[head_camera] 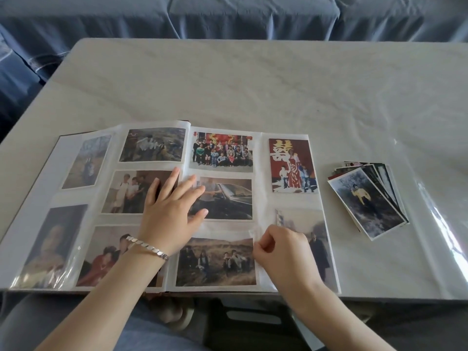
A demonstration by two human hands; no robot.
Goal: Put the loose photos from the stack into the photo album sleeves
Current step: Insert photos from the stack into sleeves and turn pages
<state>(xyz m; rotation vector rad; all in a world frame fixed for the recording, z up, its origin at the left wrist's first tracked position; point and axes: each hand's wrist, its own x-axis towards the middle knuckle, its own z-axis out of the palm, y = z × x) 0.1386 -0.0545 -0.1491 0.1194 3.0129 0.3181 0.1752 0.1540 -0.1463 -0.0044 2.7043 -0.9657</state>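
Hands at work on open photo album

Right hand point(276, 252), nearest, has its fingers curled and pinches the left edge of the lower right sleeve point(266, 219), which holds a dim outdoor photo point(314, 239). Left hand point(172, 209), wrist in a silver bracelet point(148, 245), lies palm down with fingers spread across the fold of the photo album point(258, 153). Stack of loose photos point(367, 198) lies fanned on the table point(253, 79), just right of the album, not touching it. Blue-covered sofa point(228, 16) stands beyond.
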